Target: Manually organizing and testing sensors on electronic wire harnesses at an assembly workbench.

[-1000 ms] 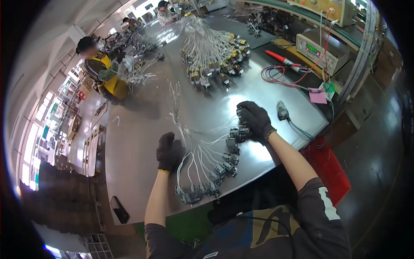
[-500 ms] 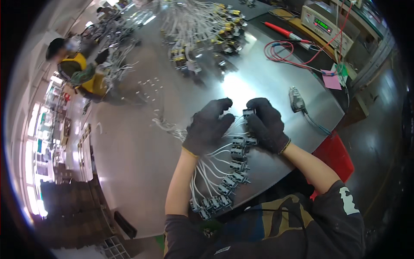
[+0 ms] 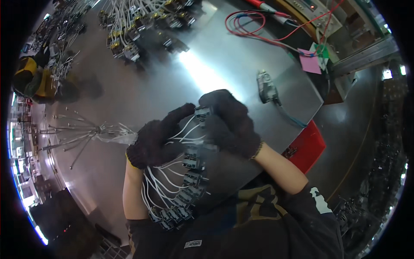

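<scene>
My left hand, in a dark knit glove, is around a bundle of white wires. Its forefinger and thumb stand apart; the remaining fingers are hidden. Beside its forefinger tip is a small grey-and-black component with white leads, pinched in my right hand, gloved alike. From the bundle, white wires curve under my left hand to a row of similar box-shaped components, some with metal shafts, lining up toward my body. At the bundle's far left end, thin wire ends fan out over the metal table.
More wired components lie heaped at the back. On the right are a grey connector with a cable, red leads, a pink note and a red bin. A co-worker's yellow-and-dark sleeve shows at far left.
The whole view has shifted, so most things sit farther left. The wire bundle's free end has swung round to point left. My right hand still pinches a component near my left forefinger.
</scene>
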Tool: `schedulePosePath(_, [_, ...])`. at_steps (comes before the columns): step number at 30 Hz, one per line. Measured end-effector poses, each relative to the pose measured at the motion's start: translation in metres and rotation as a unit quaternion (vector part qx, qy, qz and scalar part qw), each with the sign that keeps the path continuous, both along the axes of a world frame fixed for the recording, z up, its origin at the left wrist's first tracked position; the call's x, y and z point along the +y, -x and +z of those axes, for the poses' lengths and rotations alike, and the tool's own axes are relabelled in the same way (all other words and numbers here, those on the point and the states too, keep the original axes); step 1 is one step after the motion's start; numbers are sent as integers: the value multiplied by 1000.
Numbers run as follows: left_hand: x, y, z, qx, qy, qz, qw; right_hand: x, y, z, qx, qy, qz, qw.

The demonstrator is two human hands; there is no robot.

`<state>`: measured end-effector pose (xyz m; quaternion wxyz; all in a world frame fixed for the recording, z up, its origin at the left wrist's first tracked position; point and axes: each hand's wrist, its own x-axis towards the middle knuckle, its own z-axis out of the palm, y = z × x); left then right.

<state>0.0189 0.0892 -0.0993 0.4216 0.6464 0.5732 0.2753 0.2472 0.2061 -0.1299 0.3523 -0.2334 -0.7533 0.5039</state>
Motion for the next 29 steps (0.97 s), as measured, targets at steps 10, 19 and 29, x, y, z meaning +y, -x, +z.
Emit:
schedulePosePath(10, [3,-15,6,-37,85,18,996,29,-93,12,-241,-347,-242,873])
schedulePosePath(19, [-7,-1,1,-21,80,26,996,26,-75,15,-330,-293,-201,875])
schedulePosePath(29, [-9,-5,15,93,-21,-16,995,20,-54,68,-215,-195,20,957])
